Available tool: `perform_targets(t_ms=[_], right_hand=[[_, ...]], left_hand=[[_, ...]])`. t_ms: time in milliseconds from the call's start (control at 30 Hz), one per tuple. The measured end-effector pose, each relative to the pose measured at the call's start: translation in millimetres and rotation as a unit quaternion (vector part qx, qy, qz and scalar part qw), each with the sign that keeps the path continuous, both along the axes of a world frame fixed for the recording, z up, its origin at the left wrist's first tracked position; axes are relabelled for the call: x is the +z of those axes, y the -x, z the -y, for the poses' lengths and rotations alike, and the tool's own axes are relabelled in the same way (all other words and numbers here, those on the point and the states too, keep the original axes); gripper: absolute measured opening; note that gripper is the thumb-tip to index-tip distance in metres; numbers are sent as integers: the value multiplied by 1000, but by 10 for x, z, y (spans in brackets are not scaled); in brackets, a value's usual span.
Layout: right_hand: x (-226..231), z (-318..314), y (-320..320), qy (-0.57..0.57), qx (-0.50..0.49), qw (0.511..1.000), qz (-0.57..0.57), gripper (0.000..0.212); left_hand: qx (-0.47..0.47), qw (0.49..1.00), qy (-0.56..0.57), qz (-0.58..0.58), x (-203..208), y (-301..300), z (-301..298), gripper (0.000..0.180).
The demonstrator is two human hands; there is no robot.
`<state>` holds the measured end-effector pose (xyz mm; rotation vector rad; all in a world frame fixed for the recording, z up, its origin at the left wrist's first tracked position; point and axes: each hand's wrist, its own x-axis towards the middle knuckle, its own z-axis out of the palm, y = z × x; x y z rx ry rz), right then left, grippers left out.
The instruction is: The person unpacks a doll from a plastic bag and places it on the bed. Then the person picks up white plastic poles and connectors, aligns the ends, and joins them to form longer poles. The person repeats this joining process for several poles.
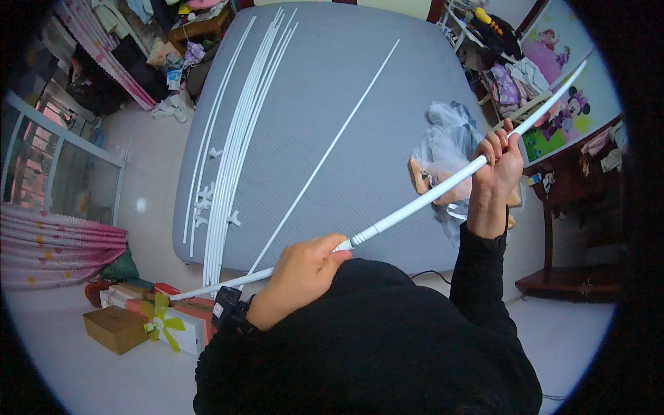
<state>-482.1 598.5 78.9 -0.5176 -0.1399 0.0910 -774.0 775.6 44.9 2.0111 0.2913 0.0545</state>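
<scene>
A long white pole (415, 205) slants across in front of me, from low on the left to high on the right. My left hand (301, 273) is wrapped round it, with the thumb against a ringed joint where a thicker and a thinner section meet. Higher up, the fingers of my right hand (499, 160) close round the thicker section. On the grey bed (373, 173) lie several thin white rods (252, 111) side by side, and a single rod (333, 142) lies apart from them. Small white branched connectors (204, 196) are scattered by the rods' near ends.
Crumpled clear plastic packaging (446, 135) lies at the bed's right edge, beside my right forearm. Cardboard boxes (116, 329) and a yellow-green fan blade (163, 322) are on the floor at the lower left. Shelves of folded clothes (519, 79) stand at the far right, near the pole's upper end.
</scene>
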Motion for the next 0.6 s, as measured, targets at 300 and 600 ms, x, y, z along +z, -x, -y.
perform_targets(t_ms=[300,600], right_hand=[[-37,-55,150,48,-9,999,-1,29],[-140,26,190,227,47,973,19,23]], left_hand=[[33,992,-107,61,-18,-33,1,15],[106,981,-133,95,-97,12,-89,16]])
